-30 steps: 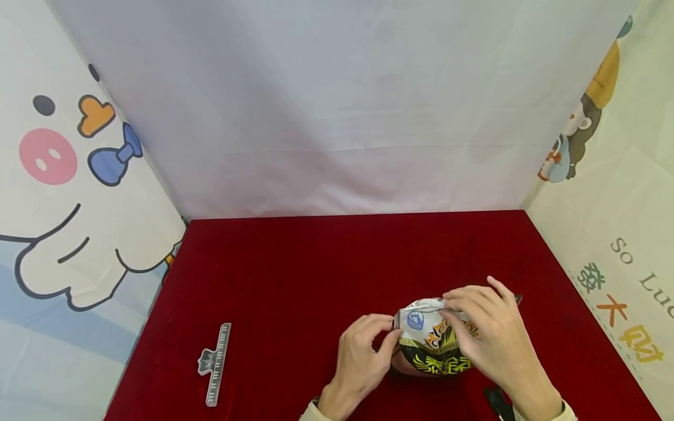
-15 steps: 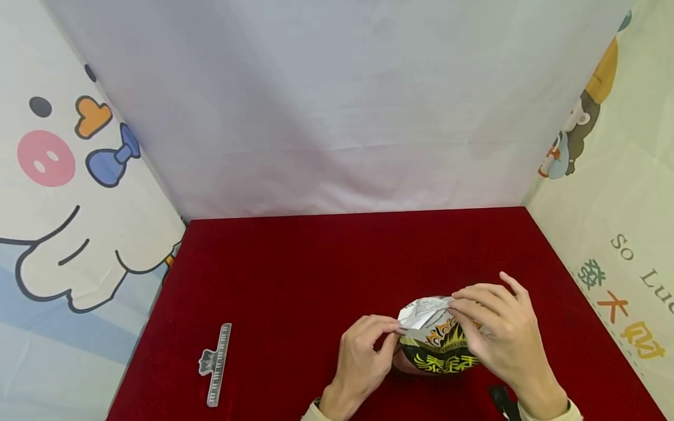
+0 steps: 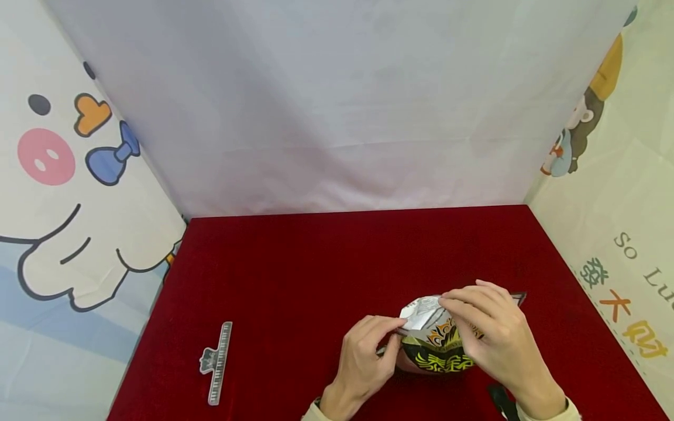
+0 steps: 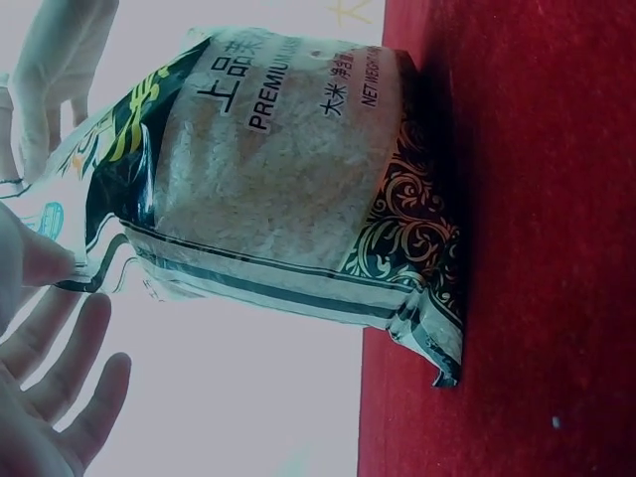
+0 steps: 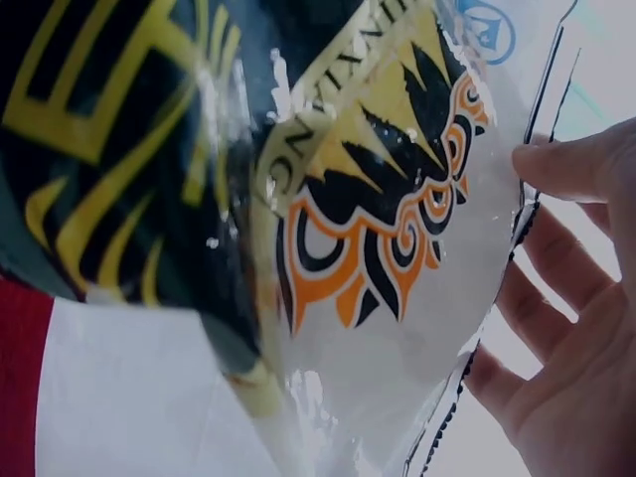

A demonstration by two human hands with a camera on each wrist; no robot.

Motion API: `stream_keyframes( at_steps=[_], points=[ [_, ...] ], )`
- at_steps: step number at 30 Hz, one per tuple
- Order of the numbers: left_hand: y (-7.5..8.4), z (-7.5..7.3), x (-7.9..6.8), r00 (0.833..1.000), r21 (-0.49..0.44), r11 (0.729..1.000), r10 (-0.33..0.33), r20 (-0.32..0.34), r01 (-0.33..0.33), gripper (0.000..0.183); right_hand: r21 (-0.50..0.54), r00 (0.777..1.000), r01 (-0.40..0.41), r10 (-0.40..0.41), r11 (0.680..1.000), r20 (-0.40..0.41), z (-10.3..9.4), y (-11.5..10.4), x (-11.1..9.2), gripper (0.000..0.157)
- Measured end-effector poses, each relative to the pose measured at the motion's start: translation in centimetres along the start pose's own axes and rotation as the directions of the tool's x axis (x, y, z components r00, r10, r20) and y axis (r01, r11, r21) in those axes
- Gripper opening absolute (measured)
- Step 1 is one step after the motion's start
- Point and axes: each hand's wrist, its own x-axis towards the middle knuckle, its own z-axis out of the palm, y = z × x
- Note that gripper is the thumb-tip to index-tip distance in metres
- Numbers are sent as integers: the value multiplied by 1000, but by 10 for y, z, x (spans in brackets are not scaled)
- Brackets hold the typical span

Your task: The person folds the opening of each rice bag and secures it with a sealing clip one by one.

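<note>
Clear-and-black plastic rice bag (image 4: 278,159) stands w/ long axis upright btwn L hand (image 3: 365,354) pinching its top-L corner & R hand (image 3: 497,333) pinching its top edge, neither nearer.

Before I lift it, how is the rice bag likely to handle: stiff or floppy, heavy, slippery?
The rice bag is probably heavy for its size, since grains fill much of its clear panel. Its thin top edge looks creased and bent, so it will likely flop. The glossy printed surface, with bright highlights, may be slippery.
</note>
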Motion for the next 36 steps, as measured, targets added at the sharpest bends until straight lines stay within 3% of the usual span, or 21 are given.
stream_keyframes(
  at_steps=[8,14,21,36],
  points=[
    [0,-1,3,996,-69,994,81,-34,-83,37,32,1000,-8,8,999,18,1,0,0,37],
    [-2,-2,2,992,-90,988,122,-24,-123,31,60,999,-34,32,998,44,4,-1,1,39],
    [-1,-3,3,994,-97,989,110,-6,-110,17,24,993,-90,87,996,81,6,-5,3,44],
    [0,-1,5,997,-89,993,78,3,-78,17,-13,991,-69,70,998,115,0,-2,1,47]
  ],
)
